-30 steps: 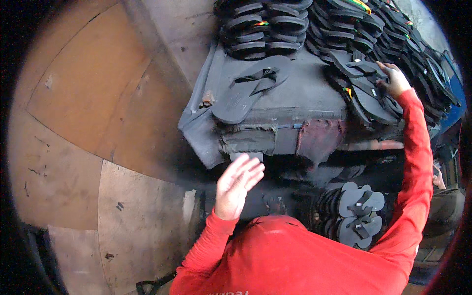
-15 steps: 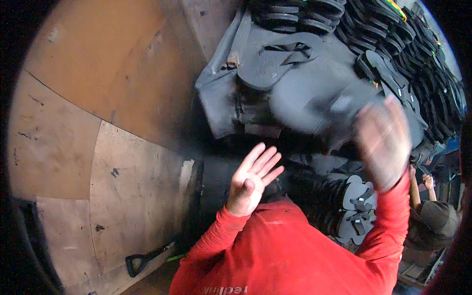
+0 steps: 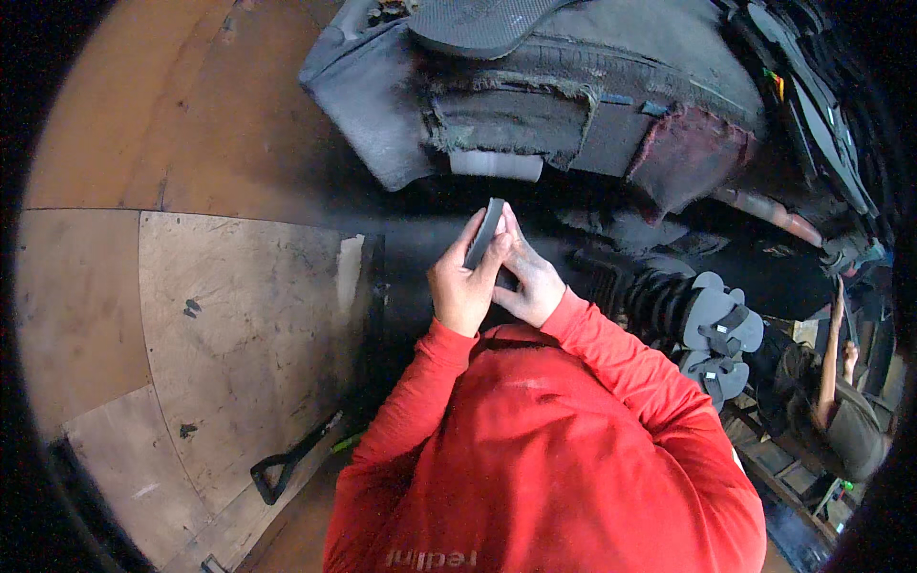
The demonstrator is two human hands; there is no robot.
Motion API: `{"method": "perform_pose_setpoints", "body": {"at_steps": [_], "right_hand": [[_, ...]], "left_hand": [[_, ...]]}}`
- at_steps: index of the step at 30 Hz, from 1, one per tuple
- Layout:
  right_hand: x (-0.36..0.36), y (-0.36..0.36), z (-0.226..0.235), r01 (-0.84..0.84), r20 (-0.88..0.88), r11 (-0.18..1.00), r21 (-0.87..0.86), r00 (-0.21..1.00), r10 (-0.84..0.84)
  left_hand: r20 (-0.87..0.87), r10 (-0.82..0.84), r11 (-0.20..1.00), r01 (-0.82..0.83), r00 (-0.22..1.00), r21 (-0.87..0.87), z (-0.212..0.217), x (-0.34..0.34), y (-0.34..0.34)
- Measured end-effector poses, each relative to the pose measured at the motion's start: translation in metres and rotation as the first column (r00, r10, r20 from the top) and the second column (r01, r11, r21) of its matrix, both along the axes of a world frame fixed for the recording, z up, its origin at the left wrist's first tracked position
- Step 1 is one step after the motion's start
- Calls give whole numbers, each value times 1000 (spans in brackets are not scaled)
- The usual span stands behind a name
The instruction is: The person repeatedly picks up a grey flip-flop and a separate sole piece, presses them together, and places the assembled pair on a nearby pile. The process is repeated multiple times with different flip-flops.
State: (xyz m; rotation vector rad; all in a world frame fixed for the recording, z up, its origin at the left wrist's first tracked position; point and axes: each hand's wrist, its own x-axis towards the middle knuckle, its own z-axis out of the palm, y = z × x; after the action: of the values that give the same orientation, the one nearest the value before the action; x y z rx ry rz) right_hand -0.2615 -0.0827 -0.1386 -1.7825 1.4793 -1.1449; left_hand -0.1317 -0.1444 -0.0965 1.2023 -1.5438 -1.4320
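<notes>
In front of my chest, a dark grey flip-flop [image 3: 484,232] stands on edge, so mostly its thin side shows. My left hand [image 3: 456,291] grips it from the left, with thumb and fingers pressed to it. From the other side my right hand [image 3: 533,285] holds it, its palm dusted grey. The strap is hidden by the hands and the angle. Another grey flip-flop [image 3: 482,24] with a ribbed sole lies on the cloth-covered bench [image 3: 659,57], cut off by the top of the view.
Ragged cloth [image 3: 516,119] and a dark red rag [image 3: 690,158] hang from the bench front. Stacked grey flip-flops [image 3: 716,320] stand to my right, more dark ones [image 3: 812,105] beyond. At far right another person [image 3: 841,411] works. Wooden panels [image 3: 258,325] and a black handle [image 3: 277,473] are at left.
My hands, apart and empty before, have come together around a flip-flop. The right hand has moved left from beside the bench. The view has shifted, so the bench sits higher.
</notes>
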Motion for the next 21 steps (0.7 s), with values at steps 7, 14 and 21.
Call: {"method": "perform_pose_setpoints", "body": {"at_steps": [7, 14, 21], "right_hand": [[3, -23, -7, 34, 184, 995, 91, 982, -50], [-10, -37, -21, 19, 279, 961, 276, 955, -99], [-14, -27, -2, 31, 61, 997, 72, 998, -36]], "left_hand": [[179, 52, 960, 0, 983, -281, 15, -17, -33], [432, 4, 981, 81, 902, -177, 3, -32, -53], [59, 148, 980, -139, 987, -144, 2, -26, -26]]}}
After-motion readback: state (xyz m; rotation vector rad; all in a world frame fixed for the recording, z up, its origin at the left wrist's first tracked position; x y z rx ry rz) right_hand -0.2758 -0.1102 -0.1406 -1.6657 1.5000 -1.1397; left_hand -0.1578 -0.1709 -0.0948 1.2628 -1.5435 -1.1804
